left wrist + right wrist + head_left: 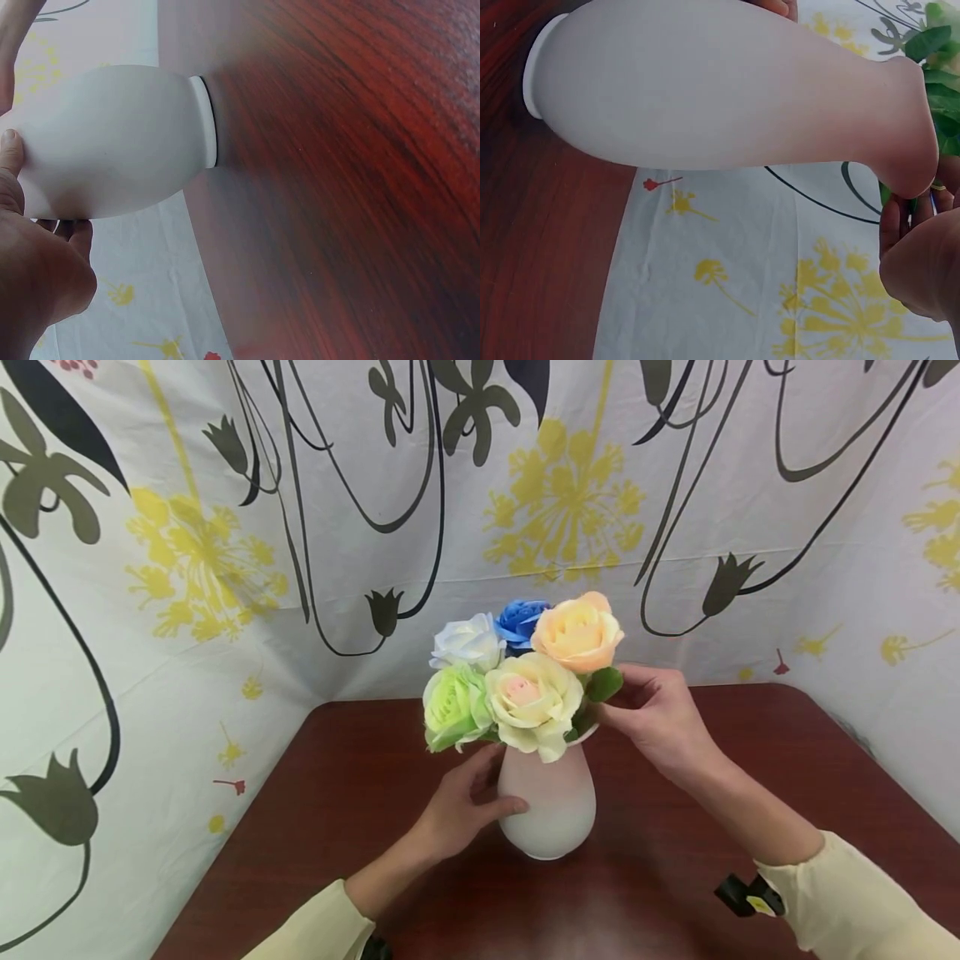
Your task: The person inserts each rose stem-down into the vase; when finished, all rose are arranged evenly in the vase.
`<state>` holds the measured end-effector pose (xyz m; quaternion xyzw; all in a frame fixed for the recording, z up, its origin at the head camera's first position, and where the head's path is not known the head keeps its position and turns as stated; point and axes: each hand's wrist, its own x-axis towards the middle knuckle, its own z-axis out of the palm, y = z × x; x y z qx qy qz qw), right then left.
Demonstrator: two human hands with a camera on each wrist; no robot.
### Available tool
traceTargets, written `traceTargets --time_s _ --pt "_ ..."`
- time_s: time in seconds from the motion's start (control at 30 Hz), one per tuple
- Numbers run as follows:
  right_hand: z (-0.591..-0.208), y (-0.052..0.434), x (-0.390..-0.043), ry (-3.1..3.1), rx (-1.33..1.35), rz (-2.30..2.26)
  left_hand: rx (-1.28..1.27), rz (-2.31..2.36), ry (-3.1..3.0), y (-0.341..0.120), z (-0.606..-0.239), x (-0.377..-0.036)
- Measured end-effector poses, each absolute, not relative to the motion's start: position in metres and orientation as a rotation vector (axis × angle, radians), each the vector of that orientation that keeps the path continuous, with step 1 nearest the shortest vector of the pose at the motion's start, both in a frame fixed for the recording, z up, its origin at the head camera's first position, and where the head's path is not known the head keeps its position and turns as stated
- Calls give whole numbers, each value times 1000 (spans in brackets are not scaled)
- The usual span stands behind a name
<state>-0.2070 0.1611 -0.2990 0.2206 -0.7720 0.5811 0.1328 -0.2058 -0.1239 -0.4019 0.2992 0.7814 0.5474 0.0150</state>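
A white vase (pixel 547 797) stands upright on the dark red-brown table, holding a bunch of artificial roses. They are cream (pixel 532 702), peach (pixel 577 631), pale green (pixel 454 706), white (pixel 468 642) and blue (pixel 521 622). My left hand (pixel 457 806) grips the vase's side, thumb across its front and fingers round behind. My right hand (pixel 667 714) is at the vase's rim (pixel 919 127), fingers bent beside the green leaf (pixel 603 683) below the peach rose. Its fingertips are partly hidden by leaves and rim; I cannot tell what they hold.
The table (pixel 360 777) reaches back to a white cloth (pixel 337 560) printed with grey tulips and yellow flowers, which hangs behind and along both sides. A small black device (pixel 750 895) sits at the right sleeve's cuff.
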Motion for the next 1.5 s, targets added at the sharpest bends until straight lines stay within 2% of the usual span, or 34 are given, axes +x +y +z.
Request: traceTargets --time_s 0.57,1.07,1.5 --pt "-297 162 -203 -2257 639 1810 919 1696 2432 -123 -401 -206" --pt "-297 158 -205 -2359 639 1674 919 1683 2444 -124 -401 -206" --pt "-300 159 -205 -2238 597 1850 947 1686 2447 -124 -401 -206"
